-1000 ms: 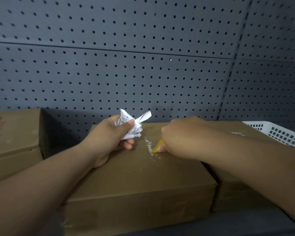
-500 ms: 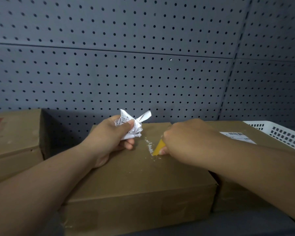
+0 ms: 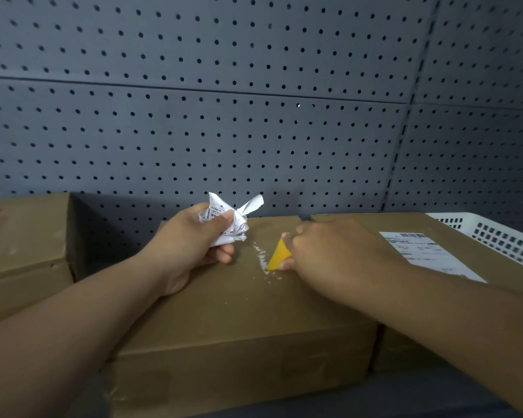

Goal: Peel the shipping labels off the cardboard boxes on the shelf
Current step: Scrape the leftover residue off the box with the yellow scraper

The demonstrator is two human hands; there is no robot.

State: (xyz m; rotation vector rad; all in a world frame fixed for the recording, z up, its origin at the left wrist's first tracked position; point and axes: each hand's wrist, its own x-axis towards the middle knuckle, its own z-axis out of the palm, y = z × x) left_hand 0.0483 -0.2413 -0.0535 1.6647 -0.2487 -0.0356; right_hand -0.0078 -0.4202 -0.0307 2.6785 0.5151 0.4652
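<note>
The middle box (image 3: 239, 312) is nearly clean: left hand (image 3: 194, 239) grips its crumpled label (image 3: 230, 221), right hand (image 3: 329, 251) pinches a scraper (image 3: 278, 258) against leftover scraps (image 3: 261, 258); the flat label (image 3: 429, 254) on the right box (image 3: 360, 223) is not yet peeled

Matt cardboard box (image 3: 239, 321); crumpled paper label (image 3: 230, 220).

barcode on right box's label (image 3: 429, 254), print too blurred to read

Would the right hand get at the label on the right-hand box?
Probably yes: the shipping label lies exposed atop the cardboard box just beside the right hand, which holds a yellow scraper.
</note>
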